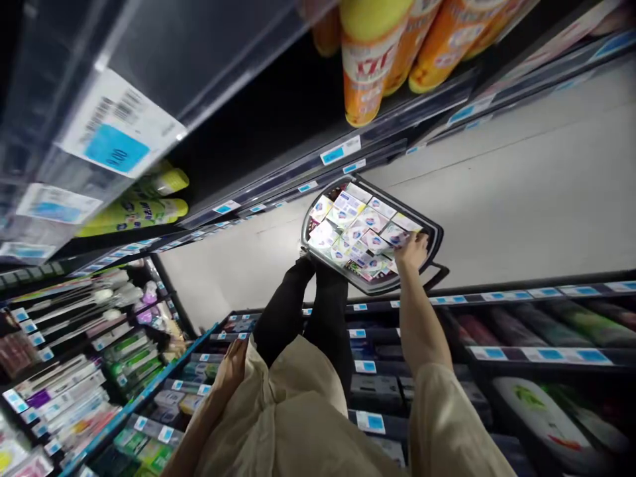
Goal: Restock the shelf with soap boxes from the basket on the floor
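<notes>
A dark-rimmed shopping basket (436,240) stands on the floor in front of my legs, filled with several small white soap boxes (354,233) with coloured prints. My right hand (413,252) reaches down into its right side. Its fingers are closed over one soap box (394,234) near the rim, and the fingertips are partly hidden. My left hand (233,363) hangs beside my left hip with its fingers loosely extended, holding nothing visible.
Shelves with price labels (340,151) run along both sides of the narrow aisle. Orange spray cans (370,73) stand above the basket, and yellow bottles (154,211) lie left. Toothbrush and toothpaste packs (69,384) fill the lower-left rack. Pale floor (497,179) extends right.
</notes>
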`<state>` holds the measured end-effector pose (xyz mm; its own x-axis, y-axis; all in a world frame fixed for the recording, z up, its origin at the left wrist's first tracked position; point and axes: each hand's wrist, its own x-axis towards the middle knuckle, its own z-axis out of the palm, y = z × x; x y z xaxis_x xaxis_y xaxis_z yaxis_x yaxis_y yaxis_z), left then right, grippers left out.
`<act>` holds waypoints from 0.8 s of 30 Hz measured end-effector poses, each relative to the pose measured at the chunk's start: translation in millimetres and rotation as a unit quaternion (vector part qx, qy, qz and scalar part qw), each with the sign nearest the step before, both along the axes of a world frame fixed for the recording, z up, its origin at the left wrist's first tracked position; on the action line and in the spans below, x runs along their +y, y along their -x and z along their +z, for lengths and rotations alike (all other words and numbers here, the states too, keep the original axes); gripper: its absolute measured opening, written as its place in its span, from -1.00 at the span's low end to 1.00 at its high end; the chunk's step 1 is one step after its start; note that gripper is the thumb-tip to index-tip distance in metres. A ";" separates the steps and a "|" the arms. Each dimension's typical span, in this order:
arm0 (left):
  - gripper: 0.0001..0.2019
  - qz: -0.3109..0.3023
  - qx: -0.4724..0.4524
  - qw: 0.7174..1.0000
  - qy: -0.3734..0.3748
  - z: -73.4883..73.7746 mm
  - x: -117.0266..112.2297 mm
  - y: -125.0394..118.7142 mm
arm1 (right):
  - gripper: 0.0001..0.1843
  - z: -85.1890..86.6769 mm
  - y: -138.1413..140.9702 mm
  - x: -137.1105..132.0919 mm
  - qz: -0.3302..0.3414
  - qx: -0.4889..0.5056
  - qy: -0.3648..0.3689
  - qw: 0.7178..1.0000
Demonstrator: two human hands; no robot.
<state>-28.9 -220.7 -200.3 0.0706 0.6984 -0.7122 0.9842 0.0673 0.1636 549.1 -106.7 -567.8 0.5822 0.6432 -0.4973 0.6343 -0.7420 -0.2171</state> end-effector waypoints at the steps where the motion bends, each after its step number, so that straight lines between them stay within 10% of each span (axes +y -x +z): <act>1: -0.61 -0.002 -0.008 1.000 0.008 -1.7 0.0 2.6 | -0.39 1.5 -1.9 -2.8 -0.002 0.003 0.001 1.000; 10: -0.61 0.006 -0.046 0.999 0.010 -19.4 9.8 20.7 | -0.36 52.5 2.2 -32.4 -0.004 0.107 -0.049 0.993; 24: -0.66 0.038 -0.073 0.997 -0.005 -17.7 27.2 24.4 | -0.33 48.5 84.5 3.9 0.034 0.097 0.039 0.994</act>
